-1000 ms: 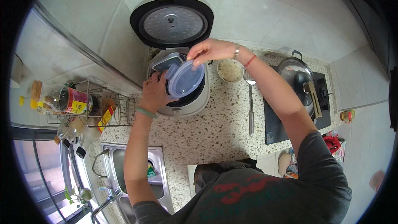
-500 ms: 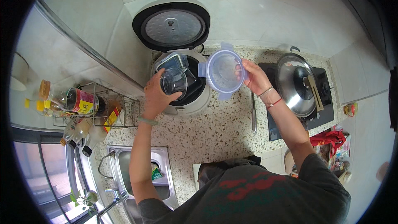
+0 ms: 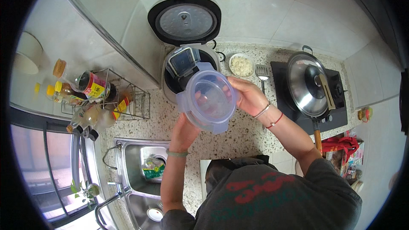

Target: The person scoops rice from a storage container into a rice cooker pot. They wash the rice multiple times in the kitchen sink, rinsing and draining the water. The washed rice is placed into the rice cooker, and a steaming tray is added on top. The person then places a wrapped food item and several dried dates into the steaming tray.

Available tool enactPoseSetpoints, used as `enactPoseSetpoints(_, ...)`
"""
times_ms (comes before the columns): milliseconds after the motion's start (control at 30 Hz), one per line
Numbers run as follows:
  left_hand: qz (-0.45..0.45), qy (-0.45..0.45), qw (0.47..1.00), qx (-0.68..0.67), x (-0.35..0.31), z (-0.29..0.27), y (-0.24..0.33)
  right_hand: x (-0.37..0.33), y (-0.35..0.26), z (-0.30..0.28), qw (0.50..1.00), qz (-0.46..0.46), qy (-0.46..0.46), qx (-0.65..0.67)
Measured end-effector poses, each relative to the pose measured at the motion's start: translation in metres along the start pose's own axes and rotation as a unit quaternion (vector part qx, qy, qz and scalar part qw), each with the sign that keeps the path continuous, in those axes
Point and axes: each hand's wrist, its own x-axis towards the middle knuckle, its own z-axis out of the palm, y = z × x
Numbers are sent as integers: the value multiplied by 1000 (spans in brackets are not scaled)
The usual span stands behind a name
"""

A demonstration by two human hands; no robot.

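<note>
Lid [image 3: 211, 95] and bowl [image 3: 201, 124] have come together: half a second ago the lid was out to the right and the bowl was over the cooker, and now the lid overlies the bowl, on the near right side of the cooker. Both are round, so neither has a clear long axis; what counts is how the lid sits over the bowl's mouth. Its flaps stick out loose around the rim, and I cannot tell whether it is seated. From the right hand [image 3: 251, 96], the lid lies directly to the left, its right edge pinched in that grip. The left hand [image 3: 185, 130] is nearer the bowl and grasps it from below and the left, fingers showing through the clear plastic. Just beyond, a boxy container [image 3: 183, 61] leans inside the cooker [image 3: 170, 93], whose cover [image 3: 185, 20] stands raised. Further right on the counter [image 3: 245, 134] are a dish of rice [image 3: 242, 66] and a spatula [image 3: 262, 73], then a covered wok [image 3: 301, 96] on the stove [image 3: 280, 102].
</note>
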Motion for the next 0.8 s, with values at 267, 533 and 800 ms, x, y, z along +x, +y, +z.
enactPoseSetpoints(267,-42,44,994,-88,-30,12,-42,-48,32,-4,992,-1,125,-26)
enactPoseSetpoints(533,-61,80,989,-113,-39,15,-78,-83,48,-10,980,-50,174,-80)
enactPoseSetpoints(800,-110,123,986,-38,-55,17,-102,-98,60,-30,989,42,95,-110)
